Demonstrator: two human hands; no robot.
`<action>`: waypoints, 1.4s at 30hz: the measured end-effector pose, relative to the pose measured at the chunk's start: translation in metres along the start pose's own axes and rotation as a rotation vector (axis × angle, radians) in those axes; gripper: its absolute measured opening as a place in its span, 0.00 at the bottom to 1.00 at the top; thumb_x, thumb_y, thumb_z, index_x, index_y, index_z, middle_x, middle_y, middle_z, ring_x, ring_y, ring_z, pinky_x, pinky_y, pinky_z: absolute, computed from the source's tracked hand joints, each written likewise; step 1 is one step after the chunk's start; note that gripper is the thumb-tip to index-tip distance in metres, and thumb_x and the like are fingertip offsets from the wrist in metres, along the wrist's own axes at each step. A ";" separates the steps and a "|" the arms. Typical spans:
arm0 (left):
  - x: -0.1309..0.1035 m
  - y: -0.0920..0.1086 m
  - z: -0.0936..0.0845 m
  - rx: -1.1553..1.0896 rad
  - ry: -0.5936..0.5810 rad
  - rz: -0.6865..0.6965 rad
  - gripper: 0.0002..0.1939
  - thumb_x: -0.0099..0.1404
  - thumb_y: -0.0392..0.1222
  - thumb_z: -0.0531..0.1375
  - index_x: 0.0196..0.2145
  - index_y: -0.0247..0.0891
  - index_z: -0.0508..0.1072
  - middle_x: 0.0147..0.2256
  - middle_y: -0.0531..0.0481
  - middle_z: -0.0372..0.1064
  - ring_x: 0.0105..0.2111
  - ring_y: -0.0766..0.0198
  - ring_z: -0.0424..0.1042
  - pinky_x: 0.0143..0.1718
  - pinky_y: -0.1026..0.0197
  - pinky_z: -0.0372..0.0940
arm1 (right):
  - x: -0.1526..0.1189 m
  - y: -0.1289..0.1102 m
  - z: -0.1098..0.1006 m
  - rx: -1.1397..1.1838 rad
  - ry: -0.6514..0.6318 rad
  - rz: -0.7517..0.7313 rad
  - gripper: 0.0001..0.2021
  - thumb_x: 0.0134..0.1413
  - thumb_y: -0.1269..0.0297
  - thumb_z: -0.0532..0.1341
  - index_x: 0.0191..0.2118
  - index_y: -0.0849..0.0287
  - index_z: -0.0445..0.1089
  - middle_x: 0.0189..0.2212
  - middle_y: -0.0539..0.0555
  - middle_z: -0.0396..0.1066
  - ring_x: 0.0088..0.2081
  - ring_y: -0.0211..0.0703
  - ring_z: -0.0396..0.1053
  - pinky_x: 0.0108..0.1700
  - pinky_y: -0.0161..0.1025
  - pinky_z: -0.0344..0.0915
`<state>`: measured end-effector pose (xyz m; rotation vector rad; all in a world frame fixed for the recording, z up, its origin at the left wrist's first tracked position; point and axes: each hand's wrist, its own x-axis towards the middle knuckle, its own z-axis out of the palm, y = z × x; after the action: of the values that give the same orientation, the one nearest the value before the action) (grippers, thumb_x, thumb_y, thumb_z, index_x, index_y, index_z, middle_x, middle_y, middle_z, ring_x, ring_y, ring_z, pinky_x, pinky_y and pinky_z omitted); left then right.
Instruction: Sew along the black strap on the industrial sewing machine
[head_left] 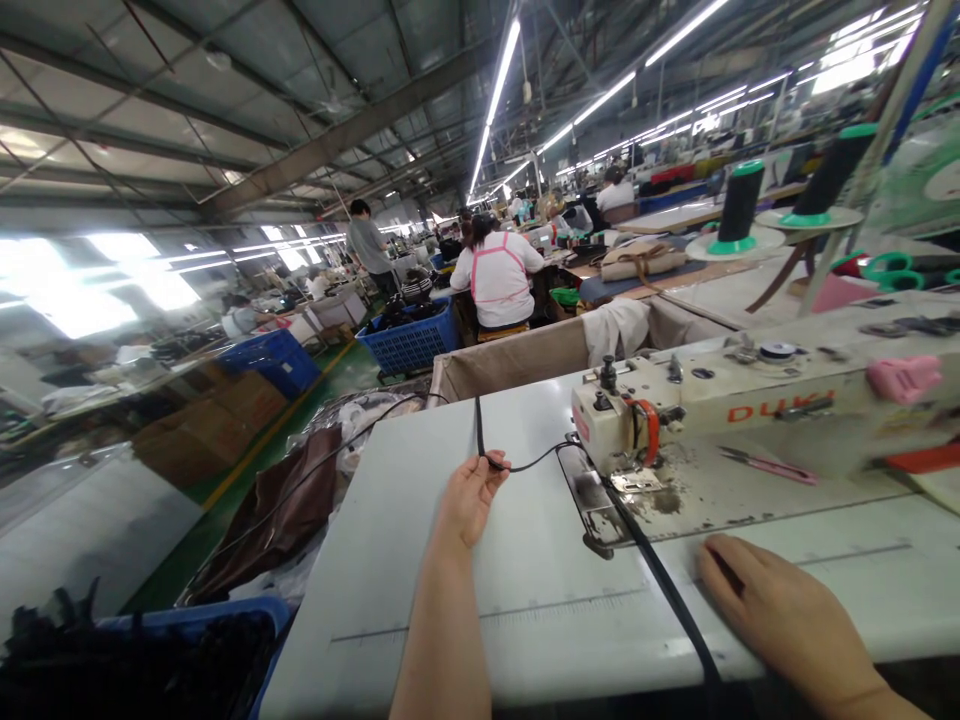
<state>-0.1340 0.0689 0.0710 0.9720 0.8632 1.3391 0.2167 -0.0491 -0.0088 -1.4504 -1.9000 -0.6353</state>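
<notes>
My left hand (472, 495) is closed in a pinch on a thin black strap (481, 425), over the table left of the sewing machine (622, 420). One part of the strap runs up to the table's far edge, and another curves right to the machine's needle area. From under the machine head, a wider black strap length (667, 590) runs down over the table's front edge. Right of that length, my right hand (780, 610) rests on the table with its fingers curled inward. What they hold, if anything, is hidden.
Pink-handled snips (769, 465) lie on the machine bed. Black thread cones (739, 210) stand behind the machine. A blue bin (277, 612) of black pieces is at lower left, and a fabric-lined trough (517, 355) borders the table's far side. Other people sit and stand farther off.
</notes>
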 end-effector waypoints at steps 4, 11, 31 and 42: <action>-0.007 0.003 0.004 -0.028 -0.132 -0.155 0.22 0.63 0.57 0.72 0.36 0.37 0.72 0.48 0.42 0.74 0.53 0.46 0.77 0.50 0.46 0.74 | -0.003 0.001 0.003 0.023 -0.020 0.034 0.17 0.69 0.63 0.51 0.32 0.57 0.74 0.28 0.55 0.79 0.26 0.47 0.75 0.33 0.43 0.68; -0.014 0.002 -0.001 0.186 -0.312 -0.451 0.27 0.56 0.59 0.75 0.32 0.30 0.75 0.51 0.34 0.73 0.46 0.44 0.80 0.49 0.46 0.74 | -0.003 0.001 0.004 0.056 -0.021 0.049 0.15 0.68 0.63 0.53 0.32 0.57 0.73 0.27 0.54 0.79 0.26 0.45 0.75 0.33 0.41 0.68; 0.001 -0.016 -0.009 0.251 -0.031 -0.265 0.29 0.44 0.50 0.81 0.40 0.29 0.82 0.38 0.40 0.79 0.32 0.61 0.79 0.35 0.61 0.75 | -0.004 0.001 0.003 0.022 -0.001 0.021 0.16 0.70 0.65 0.51 0.32 0.56 0.72 0.28 0.54 0.79 0.25 0.44 0.75 0.32 0.41 0.68; 0.010 -0.030 -0.018 0.287 0.030 -0.219 0.25 0.53 0.55 0.76 0.38 0.33 0.77 0.40 0.41 0.78 0.31 0.64 0.77 0.31 0.65 0.71 | -0.012 0.004 0.011 0.091 -0.014 0.074 0.13 0.71 0.63 0.54 0.34 0.55 0.71 0.26 0.51 0.77 0.26 0.45 0.76 0.32 0.41 0.69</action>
<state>-0.1387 0.0804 0.0369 1.0449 1.1725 1.0629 0.2201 -0.0480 -0.0249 -1.4630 -1.8525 -0.4996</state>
